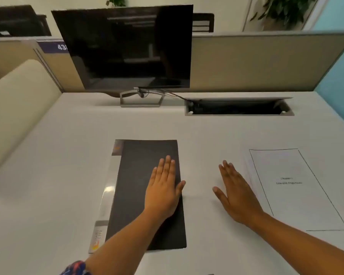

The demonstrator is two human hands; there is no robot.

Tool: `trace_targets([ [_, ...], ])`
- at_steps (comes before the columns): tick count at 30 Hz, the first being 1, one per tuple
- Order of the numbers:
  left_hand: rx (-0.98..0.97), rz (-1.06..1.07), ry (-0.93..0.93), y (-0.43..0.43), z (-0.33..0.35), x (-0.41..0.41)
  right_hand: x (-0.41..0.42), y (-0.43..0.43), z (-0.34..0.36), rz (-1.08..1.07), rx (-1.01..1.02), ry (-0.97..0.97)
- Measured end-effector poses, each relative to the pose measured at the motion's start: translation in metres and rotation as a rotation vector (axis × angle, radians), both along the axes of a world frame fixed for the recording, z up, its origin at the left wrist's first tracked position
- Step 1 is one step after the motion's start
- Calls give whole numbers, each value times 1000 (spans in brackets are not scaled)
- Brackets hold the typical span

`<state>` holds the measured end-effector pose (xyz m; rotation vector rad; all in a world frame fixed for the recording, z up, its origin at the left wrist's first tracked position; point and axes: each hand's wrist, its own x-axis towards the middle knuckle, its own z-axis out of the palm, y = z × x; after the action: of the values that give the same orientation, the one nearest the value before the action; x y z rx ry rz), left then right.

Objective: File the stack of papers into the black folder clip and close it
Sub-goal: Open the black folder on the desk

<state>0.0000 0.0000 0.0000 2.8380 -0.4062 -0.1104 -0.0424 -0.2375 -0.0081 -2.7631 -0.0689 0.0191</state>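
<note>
Black flat plastic folder (147,187) closed on white desk (58,155), our left hand (163,193) flat on it; right hand (236,193) spread, empty, beside white printed paper stack (292,185).

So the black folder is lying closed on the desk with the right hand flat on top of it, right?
Not quite: the head view shows the left hand flat on the closed black folder. The right hand is beside it, over the desk.
</note>
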Motion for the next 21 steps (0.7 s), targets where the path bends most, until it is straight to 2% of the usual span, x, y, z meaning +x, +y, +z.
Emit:
trace_targets([
  [4,101,-34,58,4,-23,-16,-24,8,-22,39,-48,91],
  [8,98,-24,67,4,-33,-23,-29,10,-32,46,-109,73],
  [15,59,-38,39,6,-29,-25,-29,11,-31,26,-99,60],
  [18,-19,-27,-72,21,-19,-38,-30,11,-33,17,-99,72],
  [21,-88,-23,-92,56,-16,-66,-29,11,-34,5,-78,69],
])
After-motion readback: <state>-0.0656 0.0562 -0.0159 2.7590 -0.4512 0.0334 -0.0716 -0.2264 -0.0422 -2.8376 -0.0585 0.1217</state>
